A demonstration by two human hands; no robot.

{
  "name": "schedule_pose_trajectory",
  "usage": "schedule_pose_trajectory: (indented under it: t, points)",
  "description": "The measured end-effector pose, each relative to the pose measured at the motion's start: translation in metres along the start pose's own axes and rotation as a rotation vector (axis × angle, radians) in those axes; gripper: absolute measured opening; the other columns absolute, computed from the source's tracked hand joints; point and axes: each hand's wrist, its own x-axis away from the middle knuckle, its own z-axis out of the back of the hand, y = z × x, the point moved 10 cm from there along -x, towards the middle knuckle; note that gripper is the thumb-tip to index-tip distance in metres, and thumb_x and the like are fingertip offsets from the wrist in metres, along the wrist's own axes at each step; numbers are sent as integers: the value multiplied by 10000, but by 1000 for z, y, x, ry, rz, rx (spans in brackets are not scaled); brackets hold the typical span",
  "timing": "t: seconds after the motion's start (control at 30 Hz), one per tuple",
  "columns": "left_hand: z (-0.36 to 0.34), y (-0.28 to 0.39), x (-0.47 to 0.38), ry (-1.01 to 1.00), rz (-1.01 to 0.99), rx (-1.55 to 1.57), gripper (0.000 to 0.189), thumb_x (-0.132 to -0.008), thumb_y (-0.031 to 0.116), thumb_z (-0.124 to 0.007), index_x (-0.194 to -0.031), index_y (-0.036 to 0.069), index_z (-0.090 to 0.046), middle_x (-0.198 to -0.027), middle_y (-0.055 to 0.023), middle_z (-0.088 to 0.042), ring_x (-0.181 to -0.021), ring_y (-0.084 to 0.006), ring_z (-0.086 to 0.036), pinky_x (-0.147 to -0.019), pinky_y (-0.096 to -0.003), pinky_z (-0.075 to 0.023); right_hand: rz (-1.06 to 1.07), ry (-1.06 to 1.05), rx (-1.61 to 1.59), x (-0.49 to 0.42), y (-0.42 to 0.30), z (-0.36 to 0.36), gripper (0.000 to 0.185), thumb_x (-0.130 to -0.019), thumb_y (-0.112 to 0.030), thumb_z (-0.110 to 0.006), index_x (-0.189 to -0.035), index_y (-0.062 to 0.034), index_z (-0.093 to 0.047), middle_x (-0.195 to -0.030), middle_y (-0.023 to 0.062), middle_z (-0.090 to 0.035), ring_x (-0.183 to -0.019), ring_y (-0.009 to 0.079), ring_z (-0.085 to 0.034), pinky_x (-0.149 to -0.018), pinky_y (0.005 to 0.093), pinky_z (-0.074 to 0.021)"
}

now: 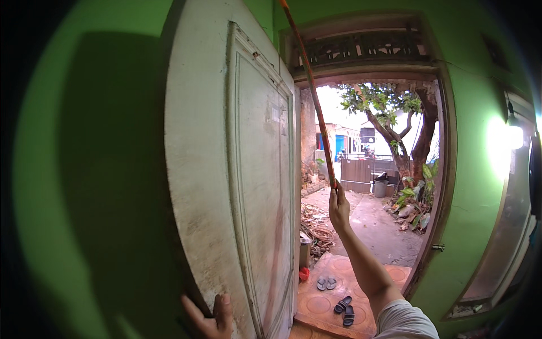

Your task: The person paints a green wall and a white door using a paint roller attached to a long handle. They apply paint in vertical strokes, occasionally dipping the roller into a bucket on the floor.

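Note:
My right hand (339, 208), arm stretched out before the open doorway, is closed around the lower end of a long reddish-orange pole (317, 104). The pole slants up and leftward past the door frame, and its upper end is cut off by the picture's top edge. My left hand (209, 318) is at the bottom, at the free edge of a worn white wooden door (203, 169), with the thumb on its face and a finger past the edge. The rest of that hand is cut off below.
A carved vent (372, 44) tops the door frame (446, 178). Sandals (348, 315) and grey flip-flops (326, 283) lie on the tiled step (313, 303). Outside are a coiled hose (322, 235), a bin (380, 187), a tree and a gate (355, 171). A lit bulb (515, 136) hangs at right.

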Motion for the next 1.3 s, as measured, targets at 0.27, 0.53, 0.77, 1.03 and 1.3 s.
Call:
schedule_pose_trajectory:
  t: [0.27, 0.53, 0.77, 1.03, 1.3]
  points:
    - [17, 5, -3, -45, 131, -121, 771, -865, 520, -699, -1253, -127, -538, -1223, -329, -580, -1117, -455, -583, -983, -505, -463, 140, 115, 52, -45, 6, -25, 469, -1015, -206, -510, -1467, -100, -445, -895, 187, -679, -691, 270, -634, -612, 392, -476]
    - [5, -17, 21, -244, 448, -168, 895, -900, 567, -612, -1433, -109, -370, -1450, -346, -396, -1363, -452, -380, -1160, -498, -268, 138, 140, 140, -84, 21, -46, 466, -998, -237, -538, -1438, -94, -485, -889, 220, -677, -731, 364, -668, -624, 444, -496]
    - [-4, -18, 15, -183, 673, 329, 888, -916, 522, -614, -1483, -85, -301, -1528, -333, -286, -1438, -415, -279, -1200, -464, -197, 184, 188, 169, -126, 22, -62, 419, -1012, -244, -515, -1389, -59, -530, -873, 232, -682, -720, 373, -676, -609, 437, -505]
    - [-3, -21, 22, -153, 686, 299, 892, -921, 530, -608, -1507, -59, -282, -1555, -292, -275, -1447, -406, -269, -1206, -436, -185, 192, 241, 154, -156, 23, -85, 429, -1018, -306, -501, -1385, -86, -540, -850, 239, -692, -721, 415, -675, -587, 482, -495]
    - [-2, -21, 19, -174, 675, 261, 889, -922, 493, -599, -1515, -69, -248, -1563, -308, -239, -1462, -408, -232, -1211, -443, -153, 133, 207, 153, -170, 27, -103, 417, -1008, -292, -495, -1379, -108, -544, -931, 251, -694, -785, 435, -678, -650, 510, -519]
